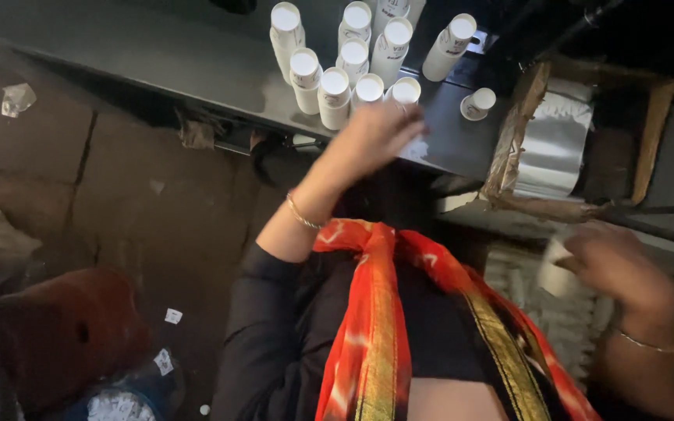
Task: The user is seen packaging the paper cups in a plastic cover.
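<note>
The left hand (380, 132) rests closed on a stack of paper cups (404, 93) at twelve o'clock on the table (157, 58); the right hand (606, 257) grips another stack (557, 269) at four o'clock. Set stacks down squarely to avoid toppling neighbours.

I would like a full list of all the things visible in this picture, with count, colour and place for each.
stacks of paper cups: about ten, white, standing on the shelf
single small cup: one, white, on the shelf, right of the stacks
shelf: one, dark grey, across the top
cardboard box: one, brown, with silver foil inside, at upper right
scarf: one, orange-red with gold border, bottom centre
floor: brown slabs, paper scraps on it, left
left hand: at the front cup stacks, gold bangle on the wrist
right hand: at lower right, holds a white cup; blurred
</note>
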